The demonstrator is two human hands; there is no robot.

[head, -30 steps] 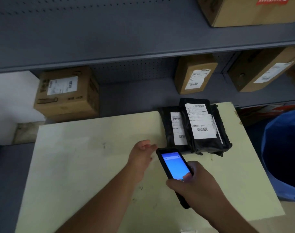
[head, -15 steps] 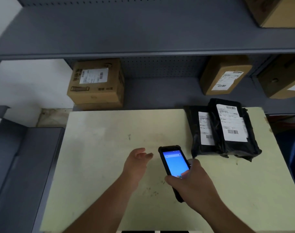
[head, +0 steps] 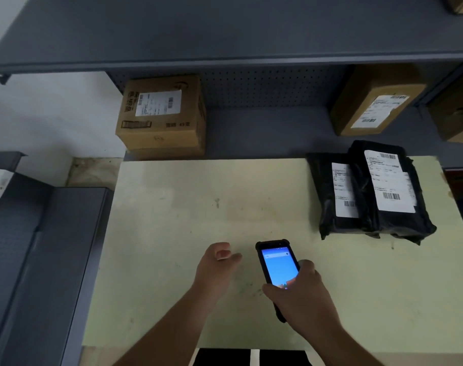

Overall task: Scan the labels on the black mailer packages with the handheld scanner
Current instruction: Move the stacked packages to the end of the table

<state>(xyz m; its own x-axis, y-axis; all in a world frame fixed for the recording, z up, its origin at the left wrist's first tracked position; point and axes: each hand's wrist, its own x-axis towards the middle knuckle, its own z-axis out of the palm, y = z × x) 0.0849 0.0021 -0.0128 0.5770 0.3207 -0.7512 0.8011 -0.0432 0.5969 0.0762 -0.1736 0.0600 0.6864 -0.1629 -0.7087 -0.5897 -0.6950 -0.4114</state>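
Two black mailer packages lie at the table's far right, overlapping. The right one point(head: 394, 191) rests partly on the left one point(head: 336, 194); both show white barcode labels facing up. My right hand point(head: 301, 294) grips the handheld scanner point(head: 277, 268), a black phone-like device with a lit blue screen, low at the table's centre and well short of the packages. My left hand point(head: 217, 265) hovers just left of the scanner, fingers loosely curled, holding nothing.
The pale green table point(head: 198, 207) stands against grey shelving. A cardboard box point(head: 161, 114) sits on the shelf at the back left, and more boxes point(head: 375, 101) stand at the back right. A dark grey cabinet point(head: 40, 247) flanks the table's left side.
The view has swung left, so the packages now sit farther right and the blue bin has left the frame. Both hands keep nearly the same pose, scanner still held.
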